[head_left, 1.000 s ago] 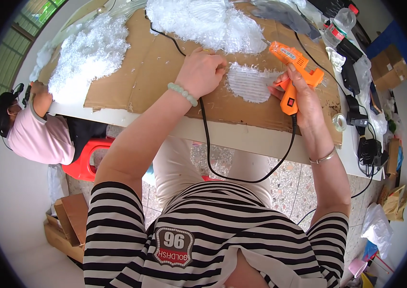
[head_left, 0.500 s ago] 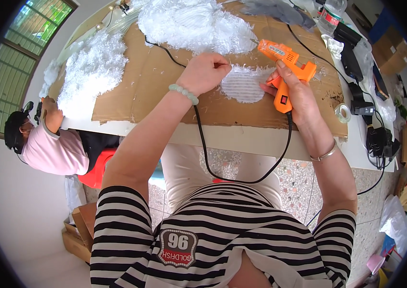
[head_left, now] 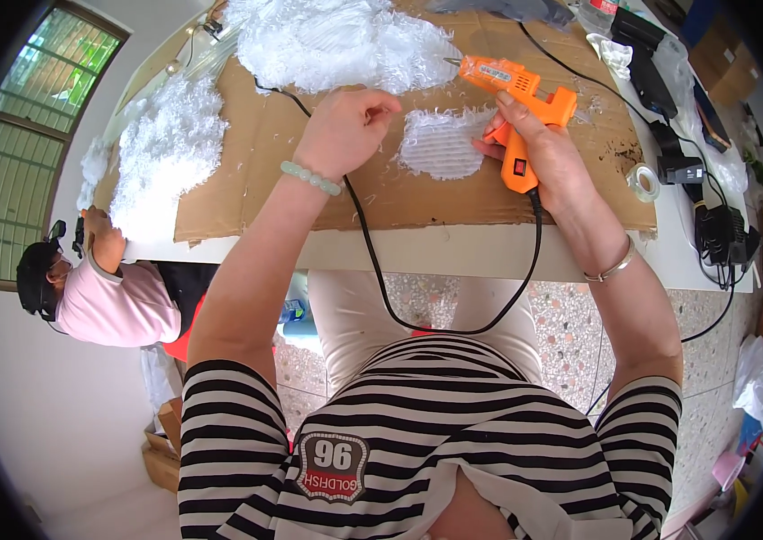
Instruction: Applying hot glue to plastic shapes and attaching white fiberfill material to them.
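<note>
An orange hot glue gun (head_left: 523, 90) is gripped in my right hand (head_left: 554, 162), its metal nozzle pointing left toward the heap of white fluffy strips (head_left: 336, 45). Below the nozzle, a small white ribbed piece with frayed edges (head_left: 442, 148) lies flat on brown cardboard (head_left: 264, 180). My left hand (head_left: 345, 130) hovers just left of that piece, apart from it. Its fingers are curled with thumb and fingertips together. Whatever they might pinch is too small to make out. From the gun's handle a black cord (head_left: 471, 333) loops down past the table edge and up under my left wrist.
More white fluffy material (head_left: 170, 135) covers the table's left part. A tape roll (head_left: 642, 183), black power adapters (head_left: 722, 236) and cables lie on the right. Across at the left sits another person in a pink shirt (head_left: 116, 301). Grey sheeting (head_left: 507, 9) lies at the far edge.
My left hand has moved left, away from the ribbed white piece. My right hand still holds the glue gun. The whole view has shifted slightly.
</note>
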`<state>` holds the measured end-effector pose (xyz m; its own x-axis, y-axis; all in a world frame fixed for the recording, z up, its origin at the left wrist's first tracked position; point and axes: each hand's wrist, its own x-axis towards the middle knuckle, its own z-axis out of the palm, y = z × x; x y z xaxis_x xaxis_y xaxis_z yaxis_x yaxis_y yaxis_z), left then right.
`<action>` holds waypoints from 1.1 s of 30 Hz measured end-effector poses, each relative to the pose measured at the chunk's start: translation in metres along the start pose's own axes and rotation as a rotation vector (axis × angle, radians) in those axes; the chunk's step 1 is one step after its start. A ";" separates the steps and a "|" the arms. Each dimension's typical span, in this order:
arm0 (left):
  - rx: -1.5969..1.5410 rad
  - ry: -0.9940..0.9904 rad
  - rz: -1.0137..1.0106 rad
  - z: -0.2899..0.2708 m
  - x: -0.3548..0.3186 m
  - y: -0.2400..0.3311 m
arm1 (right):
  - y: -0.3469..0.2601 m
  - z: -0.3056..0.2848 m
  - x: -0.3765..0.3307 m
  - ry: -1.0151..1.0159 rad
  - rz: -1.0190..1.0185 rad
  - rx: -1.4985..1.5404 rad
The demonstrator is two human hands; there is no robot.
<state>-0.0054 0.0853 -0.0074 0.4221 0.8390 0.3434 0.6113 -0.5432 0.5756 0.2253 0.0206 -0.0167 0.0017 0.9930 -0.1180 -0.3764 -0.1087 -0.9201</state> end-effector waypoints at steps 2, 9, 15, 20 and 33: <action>0.012 -0.027 0.002 0.004 -0.002 -0.002 | 0.001 0.002 0.000 0.013 0.002 0.012; 0.243 -0.136 0.295 -0.001 0.003 0.008 | 0.001 0.001 -0.001 0.007 -0.029 0.031; 0.236 0.012 0.262 0.007 0.002 0.010 | 0.001 0.001 0.000 -0.003 -0.024 0.009; 0.268 -0.027 0.410 0.010 -0.002 0.008 | 0.000 0.001 -0.002 -0.006 -0.017 0.007; 0.090 0.010 0.319 0.009 0.009 0.014 | 0.003 0.000 0.001 -0.007 -0.019 0.018</action>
<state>0.0131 0.0848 -0.0027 0.5952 0.6262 0.5036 0.5065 -0.7789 0.3698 0.2245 0.0212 -0.0201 0.0026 0.9952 -0.0976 -0.3931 -0.0887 -0.9152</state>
